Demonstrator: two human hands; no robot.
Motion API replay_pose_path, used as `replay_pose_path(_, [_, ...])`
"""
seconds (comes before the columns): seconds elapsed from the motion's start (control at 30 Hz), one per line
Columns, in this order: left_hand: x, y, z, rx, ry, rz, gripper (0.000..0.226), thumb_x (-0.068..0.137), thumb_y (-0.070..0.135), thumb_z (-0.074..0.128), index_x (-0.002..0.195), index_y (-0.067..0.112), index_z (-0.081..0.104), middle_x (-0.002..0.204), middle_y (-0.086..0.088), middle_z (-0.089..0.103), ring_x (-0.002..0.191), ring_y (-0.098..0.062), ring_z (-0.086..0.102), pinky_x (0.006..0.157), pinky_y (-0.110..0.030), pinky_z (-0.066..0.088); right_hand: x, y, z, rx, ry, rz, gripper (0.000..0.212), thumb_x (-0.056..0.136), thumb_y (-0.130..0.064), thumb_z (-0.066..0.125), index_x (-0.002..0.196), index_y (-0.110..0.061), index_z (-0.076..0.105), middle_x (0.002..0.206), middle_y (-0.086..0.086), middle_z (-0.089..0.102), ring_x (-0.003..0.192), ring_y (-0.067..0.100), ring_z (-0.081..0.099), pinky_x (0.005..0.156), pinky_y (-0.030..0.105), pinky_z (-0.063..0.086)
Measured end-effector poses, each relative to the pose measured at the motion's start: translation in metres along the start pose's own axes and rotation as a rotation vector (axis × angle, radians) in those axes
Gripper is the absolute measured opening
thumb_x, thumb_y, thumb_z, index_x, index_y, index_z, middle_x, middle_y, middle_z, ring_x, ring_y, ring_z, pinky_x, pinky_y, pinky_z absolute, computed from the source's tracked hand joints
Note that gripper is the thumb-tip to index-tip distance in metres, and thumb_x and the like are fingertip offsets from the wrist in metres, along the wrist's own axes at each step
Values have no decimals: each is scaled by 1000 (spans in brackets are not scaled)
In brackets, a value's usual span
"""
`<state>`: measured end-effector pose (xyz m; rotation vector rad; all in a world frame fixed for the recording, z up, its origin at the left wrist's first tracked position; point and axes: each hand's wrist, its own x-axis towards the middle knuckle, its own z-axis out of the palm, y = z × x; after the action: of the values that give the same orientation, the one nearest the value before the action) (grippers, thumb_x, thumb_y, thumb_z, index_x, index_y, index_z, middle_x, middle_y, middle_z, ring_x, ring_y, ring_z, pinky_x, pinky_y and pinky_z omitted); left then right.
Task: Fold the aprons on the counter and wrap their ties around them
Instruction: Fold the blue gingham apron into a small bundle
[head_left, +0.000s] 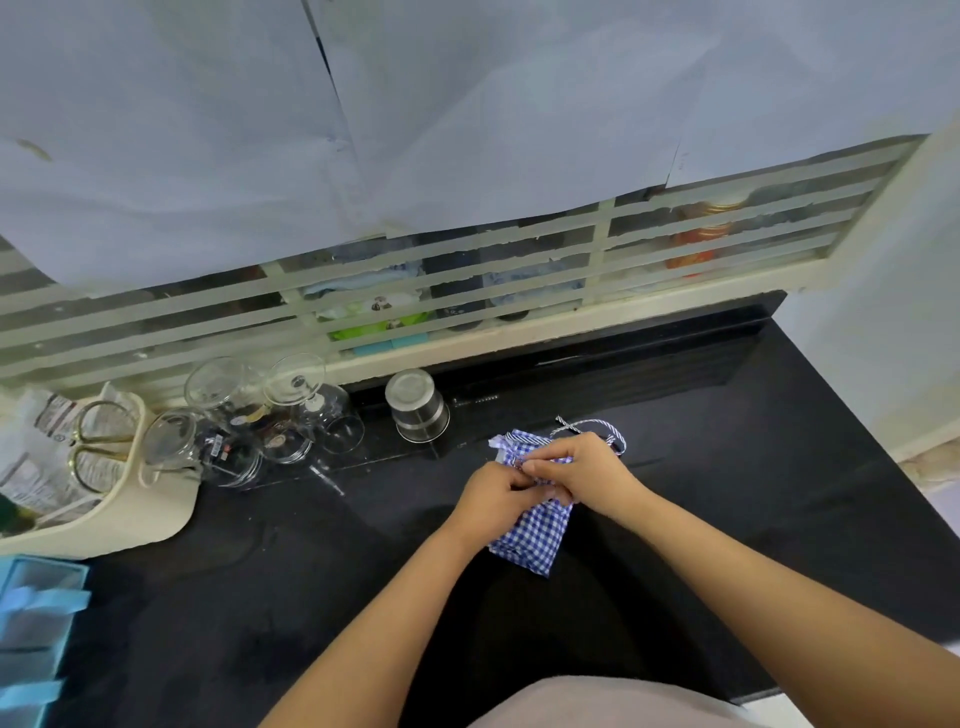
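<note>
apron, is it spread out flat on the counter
No, the checked apron is folded into a small bundle on the counter, left hand and right hand gripping its upper part.

A glossy black stone counter runs back to a cream-framed window with horizontal slats. Pale blue-white paper sheets cover the window's upper part. A plain pale wall closes the right side. Soft, even light reflects faintly off the counter.

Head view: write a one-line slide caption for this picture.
Left hand and right hand grip a folded blue-checked apron on the black counter, its striped tie looping beyond.
</note>
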<state>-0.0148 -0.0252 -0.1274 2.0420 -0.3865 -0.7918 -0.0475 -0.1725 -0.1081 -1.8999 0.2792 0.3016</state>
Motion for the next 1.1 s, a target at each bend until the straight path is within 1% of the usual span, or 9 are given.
replay_pose_path(0.03, [0,1,0,-3,22,-22,28,89,29,64,74,7,73,46,3,48,40,-3,36,48,-18,29,1,-2,0,-25,-22,15,16,91,-13,63,104,-9,72,64,-5,68,46,5,56,48,13,43])
replay_pose_path(0.13, [1,0,1,21,57,-60,38,94,28,58,61,9,63,38,8,39,35,-5,31,44,-20,24,2,-5,-6,-44,-124,108,29,93,-4,58,122,-6,61,98,13,69,55,5,66,55,14,50])
replay_pose_path(0.23, [2,0,0,32,38,-58,39,93,32,58,72,0,68,49,2,44,42,-5,32,47,-21,27,-1,-4,-14,-216,-160,95,39,88,1,62,126,-7,60,116,9,67,74,1,67,69,13,53])
replay_pose_path(0.33, [4,1,-1,33,15,-63,31,94,32,57,75,12,72,58,3,56,48,-4,40,53,-20,33,-4,-7,-14,-473,-101,6,31,87,-8,66,117,-13,67,112,5,70,93,10,66,82,16,50])
replay_pose_path(0.47, [3,1,-4,6,13,-74,28,93,32,59,73,17,73,60,6,62,48,-2,42,54,-17,35,-6,-11,-6,-649,-51,-24,19,89,-15,64,106,-13,72,102,6,71,93,18,66,86,26,51])
replay_pose_path(0.6, [5,-2,-10,-76,92,-96,22,88,28,65,73,15,74,66,7,68,55,5,54,61,-13,39,-5,-4,-6,-615,37,-28,14,88,-14,65,101,-12,71,102,3,70,91,13,64,76,18,46])
replay_pose_path(0.7, [10,-5,-13,-118,135,-124,20,81,29,73,78,10,72,73,-2,69,65,-4,57,65,-20,44,-7,0,-7,-623,56,-87,12,89,-15,63,99,-14,70,100,0,69,82,6,57,66,7,37])
replay_pose_path(0.9, [10,-6,-16,-208,114,-195,25,82,26,73,88,2,68,59,5,53,48,-1,45,50,-14,39,-5,6,-2,-627,-1,-174,30,81,-30,73,108,-21,66,103,-7,58,83,7,56,78,24,50])
replay_pose_path(1.1, [9,-7,-17,-260,92,-198,9,85,21,71,82,13,68,53,6,53,42,2,44,49,-12,38,1,8,8,-541,4,-245,35,84,-18,71,117,-20,61,110,-3,65,98,9,59,86,21,45])
